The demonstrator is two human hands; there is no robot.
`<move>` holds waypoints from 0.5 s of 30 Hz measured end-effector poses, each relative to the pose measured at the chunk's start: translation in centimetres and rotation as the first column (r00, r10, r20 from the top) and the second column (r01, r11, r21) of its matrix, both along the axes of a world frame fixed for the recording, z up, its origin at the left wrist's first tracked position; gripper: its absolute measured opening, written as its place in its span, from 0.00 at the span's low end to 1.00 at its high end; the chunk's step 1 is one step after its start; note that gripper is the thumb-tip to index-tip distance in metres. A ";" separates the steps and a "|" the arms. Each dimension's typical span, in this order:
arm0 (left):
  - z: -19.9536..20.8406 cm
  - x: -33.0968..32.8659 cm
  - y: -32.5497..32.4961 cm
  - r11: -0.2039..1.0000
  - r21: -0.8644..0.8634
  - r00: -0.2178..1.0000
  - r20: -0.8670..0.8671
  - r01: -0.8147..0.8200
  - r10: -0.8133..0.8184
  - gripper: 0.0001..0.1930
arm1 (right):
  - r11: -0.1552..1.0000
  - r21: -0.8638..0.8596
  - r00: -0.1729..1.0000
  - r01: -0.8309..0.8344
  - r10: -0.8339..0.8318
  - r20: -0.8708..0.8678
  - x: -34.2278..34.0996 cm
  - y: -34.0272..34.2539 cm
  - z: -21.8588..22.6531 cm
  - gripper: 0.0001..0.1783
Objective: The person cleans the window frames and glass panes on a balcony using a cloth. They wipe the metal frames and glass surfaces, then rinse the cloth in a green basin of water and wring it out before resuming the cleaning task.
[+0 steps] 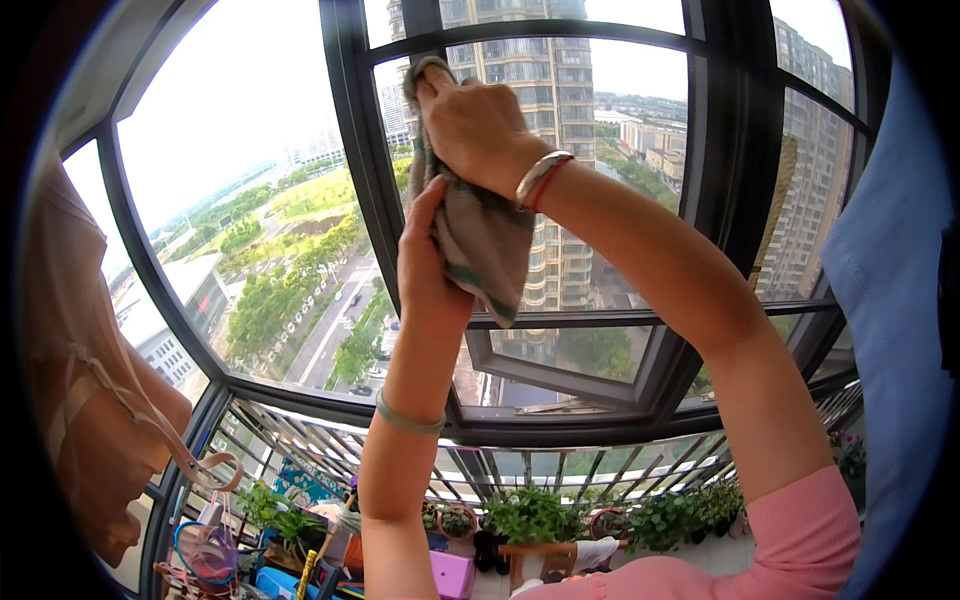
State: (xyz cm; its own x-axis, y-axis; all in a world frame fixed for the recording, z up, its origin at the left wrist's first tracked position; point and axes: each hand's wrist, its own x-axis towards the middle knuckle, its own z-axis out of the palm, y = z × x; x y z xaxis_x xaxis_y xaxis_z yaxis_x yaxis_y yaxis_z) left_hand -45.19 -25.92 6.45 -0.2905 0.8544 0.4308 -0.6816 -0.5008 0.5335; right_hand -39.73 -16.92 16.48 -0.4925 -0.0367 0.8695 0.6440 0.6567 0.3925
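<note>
A grey-brown cloth [490, 235] with green stripes hangs against the upper window pane [640, 130], beside the dark upright of its frame. My right hand [470, 125], with a silver bangle and a red cord at the wrist, is closed on the cloth's upper part. Its fingertips press the cloth near the pane's upper left corner. Just below, my left hand [432, 255] grips the hanging part; its thumb points up along the left edge, and the cloth hides most of its fingers. A pale green bangle circles my left forearm.
Below the pane, a small window sash [570, 360] is tilted ajar. Metal railings [590, 465] run beneath, with potted plants [535, 515] along them. Brown clothing [100, 380] hangs at left, blue fabric [895, 270] at right. A purple box [452, 573] and other clutter stand low.
</note>
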 end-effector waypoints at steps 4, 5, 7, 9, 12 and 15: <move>0.2 -1.2 -0.1 0.999 0.052 1.000 -0.011 -0.005 0.005 0.22 | 1.000 -0.023 0.998 -0.009 0.010 0.056 -1.4 -0.2 0.3 0.13; 0.1 -1.4 -0.3 0.998 0.053 1.000 -0.011 -0.017 0.017 0.22 | 1.000 -0.022 0.999 -0.016 0.017 0.049 -1.3 -0.1 0.3 0.13; 0.2 -1.3 0.2 0.997 0.065 0.999 -0.026 0.037 -0.035 0.22 | 1.000 -0.019 0.999 -0.024 0.024 0.036 -0.5 0.3 0.4 0.14; 0.4 -0.6 0.8 0.997 0.080 0.998 -0.056 -0.009 0.014 0.23 | 0.993 -0.116 0.999 -0.015 0.020 0.035 1.6 0.2 0.7 0.14; 0.6 1.9 1.1 0.995 0.092 0.989 -0.146 0.024 -0.010 0.24 | 0.990 -0.141 0.997 0.013 -0.023 -0.070 5.3 0.7 -0.2 0.16; 0.5 4.0 0.7 0.995 0.092 0.985 -0.169 0.036 -0.020 0.25 | 0.991 -0.136 0.988 0.011 -0.032 -0.149 6.4 1.1 -1.0 0.17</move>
State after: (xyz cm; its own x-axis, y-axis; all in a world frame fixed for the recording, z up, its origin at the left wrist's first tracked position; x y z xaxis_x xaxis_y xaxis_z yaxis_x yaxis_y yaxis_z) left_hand -41.22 -25.25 6.93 -0.1840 0.8146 0.5500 -0.6012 -0.5360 0.5927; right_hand -33.29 -15.80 15.50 -0.3546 0.0943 0.9302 0.7038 0.6820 0.1991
